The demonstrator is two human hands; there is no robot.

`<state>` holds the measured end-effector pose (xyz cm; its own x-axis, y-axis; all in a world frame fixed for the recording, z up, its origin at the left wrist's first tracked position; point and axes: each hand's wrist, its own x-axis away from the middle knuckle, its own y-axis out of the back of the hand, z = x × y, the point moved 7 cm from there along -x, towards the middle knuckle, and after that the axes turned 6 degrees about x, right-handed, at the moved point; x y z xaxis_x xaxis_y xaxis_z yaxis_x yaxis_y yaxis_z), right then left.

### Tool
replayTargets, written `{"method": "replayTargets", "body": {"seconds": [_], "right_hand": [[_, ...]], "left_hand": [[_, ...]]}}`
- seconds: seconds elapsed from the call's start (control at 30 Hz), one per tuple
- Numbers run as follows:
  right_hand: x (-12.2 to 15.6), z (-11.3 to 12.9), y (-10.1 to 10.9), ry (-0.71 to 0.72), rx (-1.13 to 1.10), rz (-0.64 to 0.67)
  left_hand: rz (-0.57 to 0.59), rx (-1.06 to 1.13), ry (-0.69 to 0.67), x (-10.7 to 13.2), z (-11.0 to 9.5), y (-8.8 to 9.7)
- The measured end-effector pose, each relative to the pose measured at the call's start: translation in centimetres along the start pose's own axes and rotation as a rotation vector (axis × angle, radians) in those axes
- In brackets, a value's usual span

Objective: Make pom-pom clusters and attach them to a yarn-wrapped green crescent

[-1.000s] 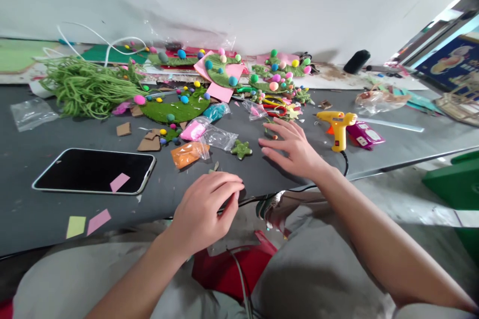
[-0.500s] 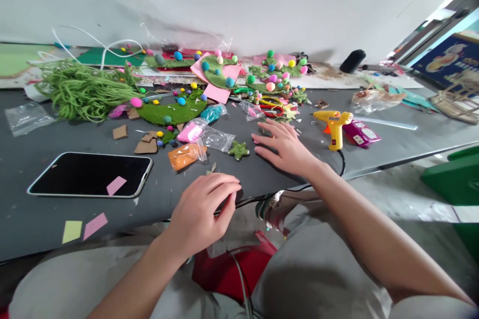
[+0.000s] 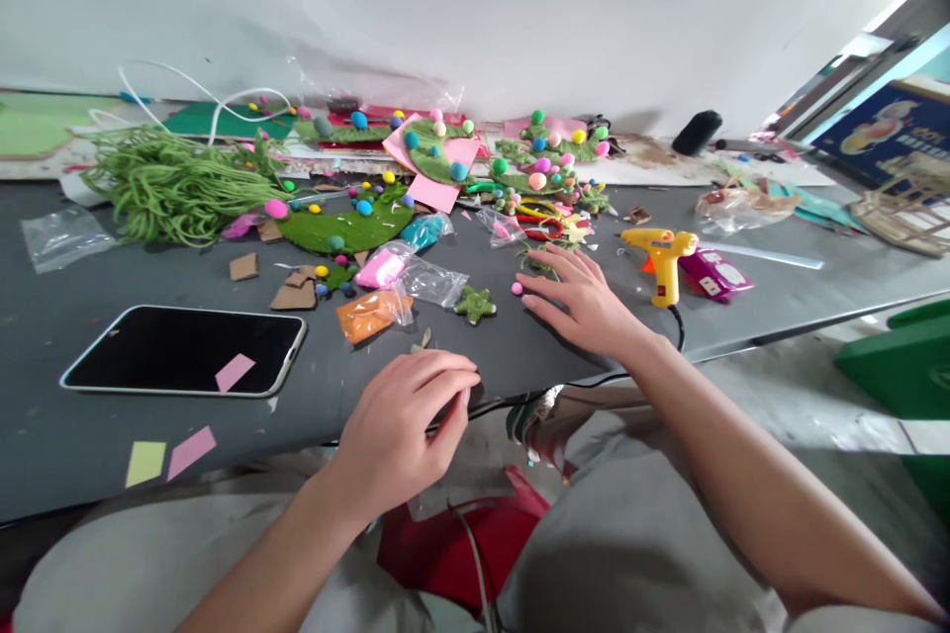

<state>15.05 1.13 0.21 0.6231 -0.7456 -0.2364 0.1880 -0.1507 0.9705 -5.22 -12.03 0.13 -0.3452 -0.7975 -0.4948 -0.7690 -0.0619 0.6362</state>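
My right hand (image 3: 583, 302) lies palm down with fingers spread, on or just above the grey table. Near its fingertips is a small pink ball (image 3: 518, 289), with green yarn bits (image 3: 544, 260) just beyond. Left of it lies a green fuzzy star (image 3: 475, 305). My left hand (image 3: 408, 420) rests at the table's front edge, its fingers bent together and the thumb tucked near them. Nothing shows in it, though the inside of the fingers is hidden. Beyond it are an orange packet (image 3: 373, 315) and a clear plastic bag (image 3: 434, 279).
A yellow glue gun (image 3: 666, 262) stands right of my right hand, its cord running over the edge. A phone (image 3: 185, 351) lies at left. Green yarn (image 3: 182, 183), a green felt crescent (image 3: 341, 227) and decorated wreath pieces (image 3: 437, 150) fill the back.
My right hand has shifted slightly right, uncovering the small pink ball and more of the green bits. My left hand stays in place. The view has shifted slightly.
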Motion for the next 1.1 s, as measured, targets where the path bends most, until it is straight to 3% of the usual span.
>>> {"method": "replayTargets", "body": {"seconds": [0.3,0.5,0.67,0.87,1.0,1.1], "right_hand": [[0.2,-1.7,0.1,-0.016,-0.111,-0.088],[-0.7,-0.9,-0.4,-0.005,-0.160,-0.118],[-0.7,-0.4,1.2,-0.044,-0.232,-0.232],[0.9,-2.7,3.5,-0.135,-0.376,-0.367],[1.6,-4.7,2.6,-0.286,-0.598,-0.328],[1.6,-4.5,1.7,-0.311,-0.653,-0.264]], "left_hand": [[0.006,-0.009,-0.002,0.1,0.0,0.0],[-0.004,-0.015,-0.011,-0.2,-0.1,0.0],[-0.021,0.028,0.006,-0.2,-0.2,0.5],[-0.080,0.198,0.086,-0.7,0.0,1.1],[-0.070,0.222,0.097,-0.8,0.3,0.7],[-0.073,0.212,0.093,-0.7,0.3,0.5]]}}
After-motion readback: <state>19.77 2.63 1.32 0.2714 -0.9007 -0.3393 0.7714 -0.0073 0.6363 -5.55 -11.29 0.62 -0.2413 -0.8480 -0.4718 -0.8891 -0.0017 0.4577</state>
